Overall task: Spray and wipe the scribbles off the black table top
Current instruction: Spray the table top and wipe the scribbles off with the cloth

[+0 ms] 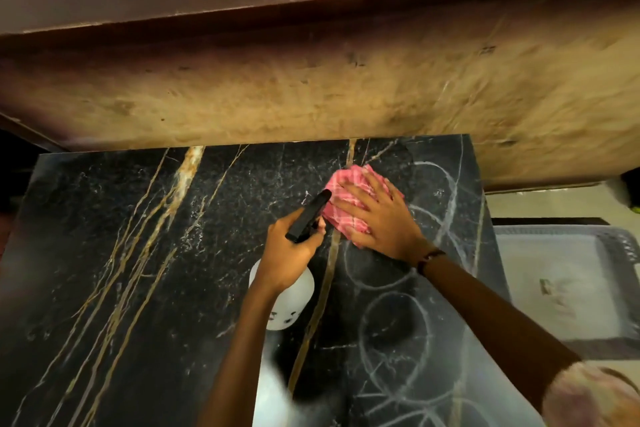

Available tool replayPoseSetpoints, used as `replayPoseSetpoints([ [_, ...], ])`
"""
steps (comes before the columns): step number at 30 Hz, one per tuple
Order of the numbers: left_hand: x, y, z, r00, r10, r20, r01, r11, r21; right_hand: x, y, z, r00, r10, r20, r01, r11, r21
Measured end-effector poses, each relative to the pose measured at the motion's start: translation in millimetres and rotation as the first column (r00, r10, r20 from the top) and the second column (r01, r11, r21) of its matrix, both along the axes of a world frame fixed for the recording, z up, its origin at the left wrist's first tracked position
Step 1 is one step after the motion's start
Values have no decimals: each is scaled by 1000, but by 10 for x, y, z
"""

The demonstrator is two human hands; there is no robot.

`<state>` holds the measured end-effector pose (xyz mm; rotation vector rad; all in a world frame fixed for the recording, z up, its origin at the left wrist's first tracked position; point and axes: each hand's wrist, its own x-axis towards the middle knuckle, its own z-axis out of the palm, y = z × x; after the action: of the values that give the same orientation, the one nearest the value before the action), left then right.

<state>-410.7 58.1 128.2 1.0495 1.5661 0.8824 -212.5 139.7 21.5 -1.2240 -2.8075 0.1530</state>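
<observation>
One head-worn view looks steeply down, close over the black table top [138,253].

Black marble table top [138,253] with chalk scribbles [394,326], pink cloth [343,191] on it.

One black surface [104,253] with gold veins. One pink checked cloth [346,199]. One spray bottle [287,302], white body, black head. Two hands: left hand [289,255], right hand [384,218]. One dark band [429,258] on the right wrist. One pale plastic tray [568,284] off the right edge. Chalk scribbles [394,326]: several looping circles, overlapping and blurred, exact count unclear.
</observation>
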Motion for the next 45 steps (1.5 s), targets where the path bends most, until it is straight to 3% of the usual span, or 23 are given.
replayPoseSetpoints([
  [4, 141, -58, -35, 1000, -10, -1, 10, 1000, -19, 722, 54, 20, 989, -143, 46, 145, 989, -37],
  [9, 320, -151, -36, 1000, -25, -16, 25, 1000, -1, 406, 584, 75, 922, -384, 48, 387, 914, -119],
  [13, 489, -209, -31, 998, -21, -51, 21, 1000, -5, 165, 386, 47, 967, -250, 50, 254, 962, -100],
  [17, 651, -272, -44, 999, -21, -40, 19, 999, -44, 643, -249, -28, 999, -41, 3, 41, 998, -48],
  [22, 807, -345, -37, 999, -3, -32, 1, 998, -55, 1558, -361, -24, 985, -166, 44, 169, 984, -55],
  [28, 935, -510, -19, 998, 30, -56, -32, 999, -37, 1140, 130, 122, 933, -357, 41, 360, 926, -115],
  [32, 1010, -621, 0, 997, 33, -63, -37, 997, -62, 945, -347, 84, 985, -172, -16, 170, 982, -85],
  [37, 1095, -791, 5, 995, 38, -93, -46, 995, -83, 1592, -1124, -28, 1000, -13, -22, 12, 998, -64],
  [41, 1091, -964, -1, 995, 54, -87, -61, 994, -86, 1967, -972, 45, 986, -164, 23, 165, 979, -115],
  [45, 1040, -1141, -15, 993, 73, -88, -82, 992, -94, 1521, -624, 143, 941, -338, 17, 336, 928, -160],
])
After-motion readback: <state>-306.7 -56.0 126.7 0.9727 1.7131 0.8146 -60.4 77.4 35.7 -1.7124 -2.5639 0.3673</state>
